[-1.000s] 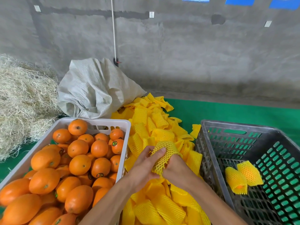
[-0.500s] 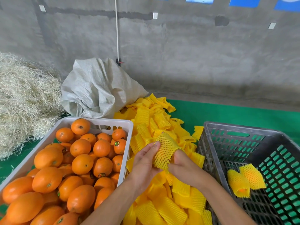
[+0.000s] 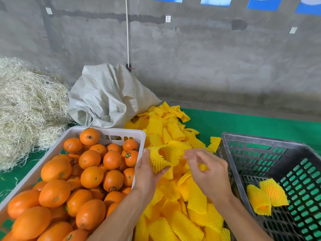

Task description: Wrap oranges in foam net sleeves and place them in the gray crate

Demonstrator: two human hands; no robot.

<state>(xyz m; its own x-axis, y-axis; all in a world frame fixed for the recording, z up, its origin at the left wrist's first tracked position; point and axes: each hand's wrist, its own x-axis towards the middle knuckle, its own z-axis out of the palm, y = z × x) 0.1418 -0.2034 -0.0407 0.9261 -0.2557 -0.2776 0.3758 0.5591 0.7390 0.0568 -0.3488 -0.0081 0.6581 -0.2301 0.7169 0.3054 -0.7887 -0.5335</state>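
Head view. Nearest the viewer, two bare forearms reach forward over a loose heap of yellow foam net sleeves (image 3: 175,221) lying on the green mat (image 3: 251,124). The left hand (image 3: 147,169) grips one opened foam sleeve (image 3: 163,158), thumb on one side and fingers curled beneath it, with the sleeve's round mouth facing the viewer. The right hand (image 3: 206,171) is just beside that sleeve with its fingers loosely spread and partly bent; whether the fingertips touch the sleeve cannot be told, and they hold nothing that is clearly visible. To the left, touching the heap, stands a white crate (image 3: 111,132) heaped with bare oranges (image 3: 90,176), several bearing small round stickers. To the right stands the gray crate (image 3: 246,140), its slotted walls and floor showing the mat beneath; two wrapped oranges (image 3: 265,197) lie side by side on its floor near the left wall, orange skin showing at the open end of the nearer wrap. Farther back, a crumpled white woven sack (image 3: 107,96) rests behind the white crate, touching the far edge of the heap. A mound of dry straw (image 3: 26,108) lies at far left. Beyond stands a rough concrete wall (image 3: 217,58), with a thin white cord (image 3: 127,32) hanging down it.
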